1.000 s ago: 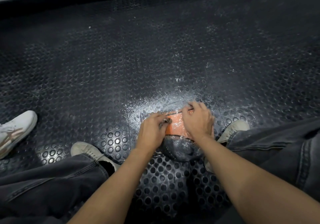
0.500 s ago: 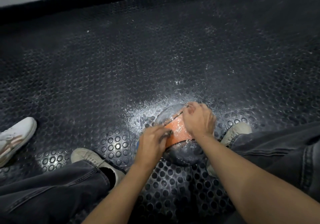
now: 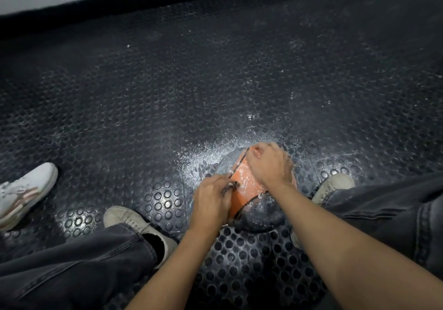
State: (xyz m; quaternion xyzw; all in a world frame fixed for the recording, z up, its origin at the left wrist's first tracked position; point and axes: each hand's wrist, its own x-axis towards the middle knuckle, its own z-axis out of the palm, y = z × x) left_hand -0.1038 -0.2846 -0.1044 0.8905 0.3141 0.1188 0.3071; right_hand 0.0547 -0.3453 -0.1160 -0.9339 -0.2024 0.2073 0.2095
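**Basketball under both hands on a studded rubber floor**
The studded floor (image 3: 167, 94) lies beneath both hands, with white residue (image 3: 203, 156) just beyond the left fingers. The orange-and-grey basketball (image 3: 244, 190) rests on it, directly under the fingers. The right hand (image 3: 268, 163) bears on the ball's top with its fingers curled and blurred, so their grip cannot be determined. The left hand (image 3: 211, 202) pinches a small dark rag (image 3: 230, 187) against the orange panel.
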